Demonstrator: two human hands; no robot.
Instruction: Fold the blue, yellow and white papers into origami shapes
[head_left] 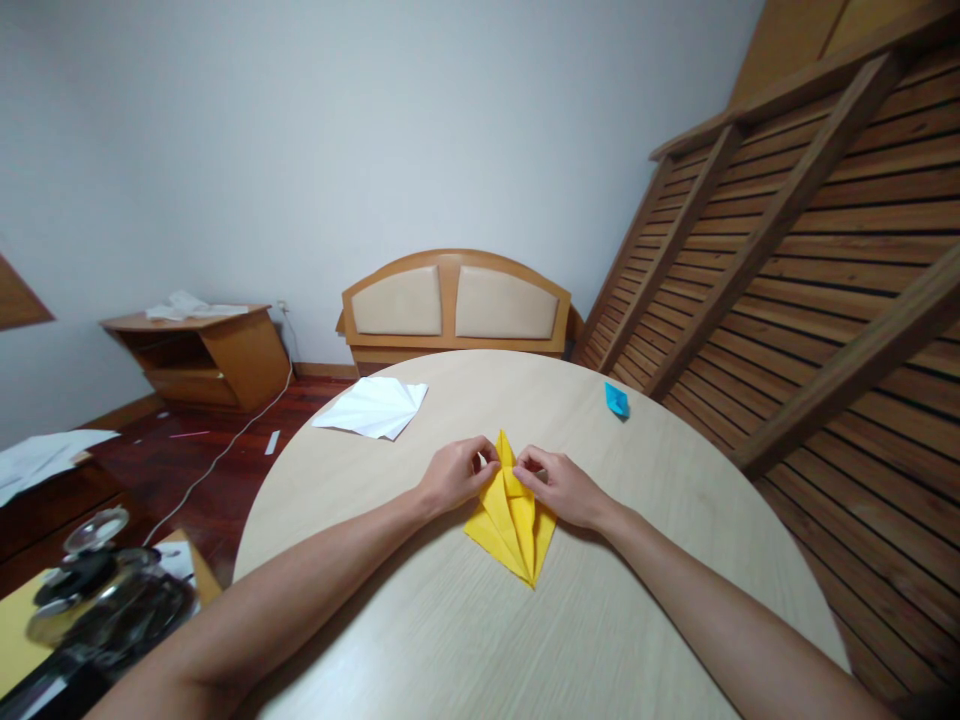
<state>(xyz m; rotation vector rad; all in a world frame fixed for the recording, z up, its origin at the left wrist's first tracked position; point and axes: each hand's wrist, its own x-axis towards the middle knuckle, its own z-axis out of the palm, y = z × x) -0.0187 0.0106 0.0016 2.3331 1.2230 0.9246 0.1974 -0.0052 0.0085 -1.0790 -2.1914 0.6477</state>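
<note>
Where the yellow paper (517, 520) lies: near the middle of the round surface (465, 650), between the left hand (459, 472) and the right hand (559, 485).
Left hand: its grip is a pinch, thumb and forefinger close together on the paper's upper left edge.
Right hand: its grip likewise pinches the upper right side, the thumb against a fold; how many layers it takes is too small to tell.
Folds at risk: if one hand pulls harder than the other, the creases could skew off centre; a tight tug could tear the paper near its narrow tip, and slack fingers could let layers spring open.
Yellow tip: points away from the person, a little to the left; the opposite corner points back toward the body.
Long axis: runs near to far, slightly slanted, with broader corners spreading to either side.
White paper (371, 408): creased, at the surface's far left, apart from both hands.
Blue folded paper (616, 401): small, near the far right rim.
</note>
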